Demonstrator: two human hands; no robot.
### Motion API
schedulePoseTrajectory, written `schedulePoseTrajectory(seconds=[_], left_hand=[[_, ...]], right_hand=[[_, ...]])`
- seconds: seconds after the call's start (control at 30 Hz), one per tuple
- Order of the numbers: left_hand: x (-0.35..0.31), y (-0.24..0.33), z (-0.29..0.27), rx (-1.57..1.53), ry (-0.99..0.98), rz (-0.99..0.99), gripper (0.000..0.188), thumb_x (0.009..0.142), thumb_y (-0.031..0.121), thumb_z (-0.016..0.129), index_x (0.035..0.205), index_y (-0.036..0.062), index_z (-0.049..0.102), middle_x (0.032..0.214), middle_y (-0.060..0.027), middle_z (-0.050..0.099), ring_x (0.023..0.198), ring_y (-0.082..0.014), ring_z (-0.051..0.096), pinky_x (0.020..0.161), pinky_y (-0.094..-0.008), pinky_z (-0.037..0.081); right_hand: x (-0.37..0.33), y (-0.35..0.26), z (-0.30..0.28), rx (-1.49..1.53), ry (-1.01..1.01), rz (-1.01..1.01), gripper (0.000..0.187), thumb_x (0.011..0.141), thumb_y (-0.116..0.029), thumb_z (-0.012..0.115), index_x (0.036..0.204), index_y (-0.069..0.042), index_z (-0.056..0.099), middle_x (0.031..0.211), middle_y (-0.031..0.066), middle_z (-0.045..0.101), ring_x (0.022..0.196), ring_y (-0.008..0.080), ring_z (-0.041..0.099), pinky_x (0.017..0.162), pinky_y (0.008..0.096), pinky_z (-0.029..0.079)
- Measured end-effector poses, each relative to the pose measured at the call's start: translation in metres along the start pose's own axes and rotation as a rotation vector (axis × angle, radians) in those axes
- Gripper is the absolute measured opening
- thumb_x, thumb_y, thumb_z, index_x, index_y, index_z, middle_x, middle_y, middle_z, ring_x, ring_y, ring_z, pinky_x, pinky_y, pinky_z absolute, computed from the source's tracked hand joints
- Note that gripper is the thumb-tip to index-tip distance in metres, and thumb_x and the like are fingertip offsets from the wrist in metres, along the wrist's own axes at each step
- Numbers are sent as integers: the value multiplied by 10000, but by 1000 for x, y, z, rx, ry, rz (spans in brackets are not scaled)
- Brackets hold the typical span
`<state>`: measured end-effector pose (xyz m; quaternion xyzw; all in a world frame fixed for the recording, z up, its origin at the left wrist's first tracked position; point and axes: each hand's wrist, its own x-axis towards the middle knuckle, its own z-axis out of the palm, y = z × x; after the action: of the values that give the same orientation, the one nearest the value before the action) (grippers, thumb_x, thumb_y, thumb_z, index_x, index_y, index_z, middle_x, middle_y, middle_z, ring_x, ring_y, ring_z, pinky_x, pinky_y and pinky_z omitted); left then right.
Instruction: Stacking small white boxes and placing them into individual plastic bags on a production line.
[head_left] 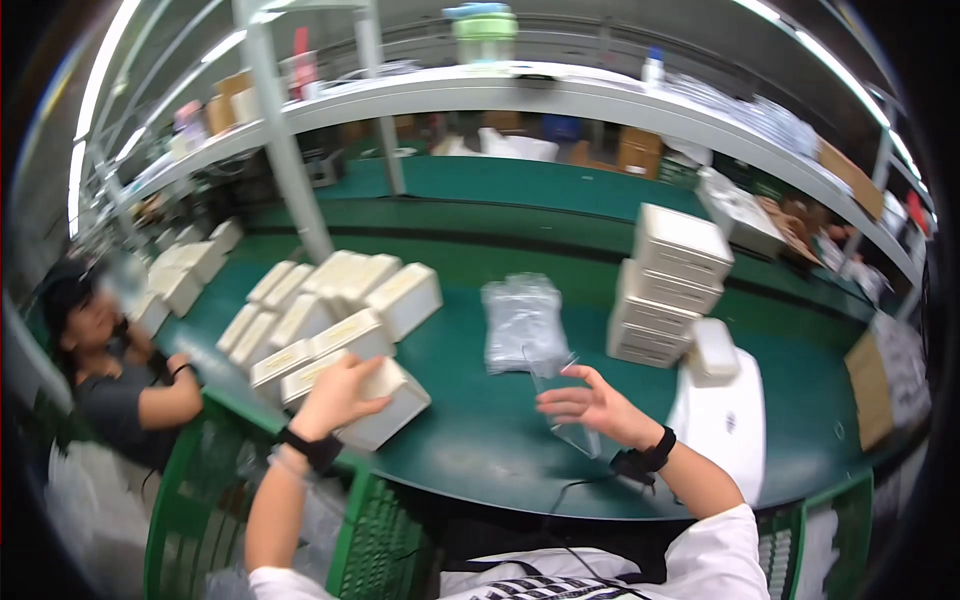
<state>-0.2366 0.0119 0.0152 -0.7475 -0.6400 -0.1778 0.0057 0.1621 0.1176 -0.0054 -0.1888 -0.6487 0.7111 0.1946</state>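
With twelve at the top of the view, the left hand (343,398) is at eight o'clock, at the front box (402,408); its fingers are spread, thumb reaching toward three, and contact cannot be told. The right hand (598,405) is between four and five, its fingers extended toward nine across a clear plastic piece (580,437), which slants from eleven down to five; whether they pinch it cannot be told. Each wrist wears a black band, and a cable (572,488) runs from near the right one.

More boxes (345,330), cream-white, crowd the green bench (450,420) at nine o'clock. Clear bags (525,318) lie flat near the centre, just toward twelve from the plastic piece. A box stack (668,290) rises at three. At four, a white sheet (728,430) lies on the bench, with a rounded white case (712,350) at its far end, beside the stack.

Green crates (372,530) are at seven and four o'clock. Toward nine, a co-worker (125,400) in dark clothes is beside the bench. A shelf (450,95) spans twelve, bearing a green-topped tub (485,38).
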Motion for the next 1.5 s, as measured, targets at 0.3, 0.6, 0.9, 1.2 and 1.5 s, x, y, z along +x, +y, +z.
schedulePoseTrajectory(seconds=[0.3, 0.6, 0.9, 1.2, 1.5], left_hand=[[108, 127, 83, -1079, -571, -275, 521, 881, 275, 671, 1327, 37, 551, 1003, -27, 650, 842, -67, 560, 752, -239, 470], [175, 216, 161, -877, -1066, 204, 421, 921, 267, 627, 1289, 67, 593, 1008, -22, 681, 877, -91, 582, 807, -257, 476], [151, 207, 130, -854, -676, 303, 523, 852, 240, 702, 1328, 87, 546, 1211, -106, 628, 1080, -200, 595, 913, -326, 468], [66, 178, 83, -835, -393, 459, 1303, 554, 382, 919, 1530, 91, 106, 1526, -160, 280, 1386, -303, 301, 1101, -445, 284], [40, 189, 88, -1032, -247, 320, 1342, 522, 374, 932, 1525, 64, 96, 1519, -195, 266, 1381, -346, 298, 1110, -468, 255]], right_hand=[[-106, 13, -28, 1045, -77, -338, 922, 773, -701, 604, 1491, -231, 266, 1521, 299, 194, 1417, 428, 212, 1091, 483, 296], [-176, 4, -21, 881, 277, -390, 1001, 733, -787, 546, 1505, -230, 235, 1521, 307, 185, 1412, 434, 211, 1070, 472, 276], [-167, 8, -19, 327, 444, -451, 988, 718, -591, 721, 1479, -221, 210, 1486, 281, 270, 1361, 403, 331, 1066, 468, 280], [-112, -14, -17, -1252, 519, -457, 1086, 572, -254, 912, 1402, -207, 214, 1420, 197, 413, 1314, 387, 407, 1050, 487, 233], [-88, 2, 16, 218, 572, -230, 904, 739, -375, 798, 1427, -182, 243, 1415, 220, 415, 1292, 393, 439, 1078, 495, 284]])
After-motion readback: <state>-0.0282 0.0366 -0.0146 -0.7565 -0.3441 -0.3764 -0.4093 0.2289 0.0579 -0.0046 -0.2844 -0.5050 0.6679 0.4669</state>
